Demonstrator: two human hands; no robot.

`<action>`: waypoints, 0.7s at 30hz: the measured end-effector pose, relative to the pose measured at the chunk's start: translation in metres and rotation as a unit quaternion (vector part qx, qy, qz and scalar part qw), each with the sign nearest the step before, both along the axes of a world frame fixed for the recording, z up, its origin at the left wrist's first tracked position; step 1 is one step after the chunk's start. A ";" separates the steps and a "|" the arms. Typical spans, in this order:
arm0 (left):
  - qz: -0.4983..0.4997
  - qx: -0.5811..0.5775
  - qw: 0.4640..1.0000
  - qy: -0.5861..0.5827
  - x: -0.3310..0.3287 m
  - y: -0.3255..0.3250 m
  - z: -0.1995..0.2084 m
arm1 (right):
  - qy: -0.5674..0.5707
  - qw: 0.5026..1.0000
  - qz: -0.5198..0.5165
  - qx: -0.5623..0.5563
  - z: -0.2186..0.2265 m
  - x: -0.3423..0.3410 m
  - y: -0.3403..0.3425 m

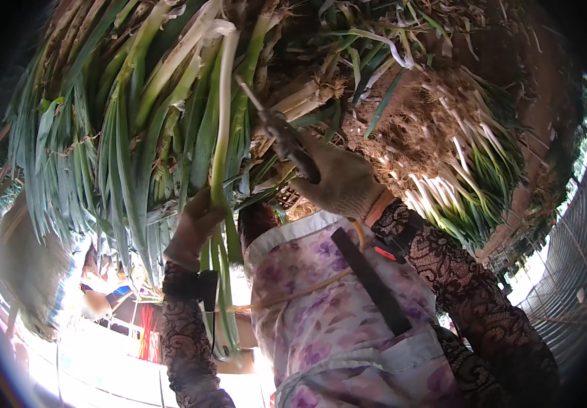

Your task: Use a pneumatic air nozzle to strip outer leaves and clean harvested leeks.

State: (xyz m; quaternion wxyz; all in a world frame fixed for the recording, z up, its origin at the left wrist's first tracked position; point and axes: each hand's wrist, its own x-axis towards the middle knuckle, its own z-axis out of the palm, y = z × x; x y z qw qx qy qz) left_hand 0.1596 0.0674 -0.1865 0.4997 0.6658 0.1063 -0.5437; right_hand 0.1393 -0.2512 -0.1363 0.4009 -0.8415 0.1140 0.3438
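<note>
Stalk [221,156], pale at one end and green toward the leaves, runs lengthwise up the middle of my head view. I log the left hand [195,231] as closed around its green part, with the white end pointing to the top of the view and the leaves trailing below the fist, past the left wrist.

Right hand [340,180]: pale knitted glove, fingers wrapped round the dark handle of a narrow hand tool [278,130]. Its thin tip lies just beside the stalk; I cannot tell from here whether the two touch. Nor can I make out the tool's exact kind.

Surroundings, as I read them: a thick heap of long green leaves [110,163] fills the upper left, directly behind the stalk. To the right, a spread of slimmer white-stemmed plants [470,180] lies on brown ground [531,88], with tangled roots [419,132] beside it.

Worn items noted: a floral apron [314,292] in white and purple, dark lace sleeves [188,333] on both forearms. A ridged grey surface [565,272] curves along the right rim.
</note>
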 end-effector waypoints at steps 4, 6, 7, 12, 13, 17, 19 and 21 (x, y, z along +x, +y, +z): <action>-0.228 0.107 0.919 -0.303 -0.047 0.028 -0.030 | 0.181 0.982 -0.038 0.047 0.001 -0.003 -0.004; -0.379 0.218 0.880 -0.186 -0.033 -0.011 -0.013 | 0.211 0.961 -0.170 0.052 -0.013 -0.022 -0.015; -0.404 0.235 0.866 -0.176 -0.031 -0.013 -0.014 | 0.252 0.942 -0.212 0.072 -0.012 -0.026 -0.015; -0.109 0.173 0.767 -0.608 0.087 -0.014 0.001 | 0.255 0.946 -0.198 0.019 0.006 -0.038 -0.005; -0.071 0.213 0.801 -0.555 0.118 -0.014 0.004 | 0.271 0.939 -0.206 0.047 0.010 -0.039 -0.002; -0.191 0.379 0.766 -0.483 0.216 0.022 -0.045 | 0.280 0.927 -0.215 0.129 0.010 -0.035 0.008; -0.217 0.415 0.781 -0.414 0.242 0.045 -0.067 | 0.241 0.921 -0.243 0.187 0.007 -0.035 0.014; -0.230 0.414 0.799 -0.371 0.256 0.045 -0.076 | 0.262 0.889 -0.291 0.239 0.007 -0.026 0.015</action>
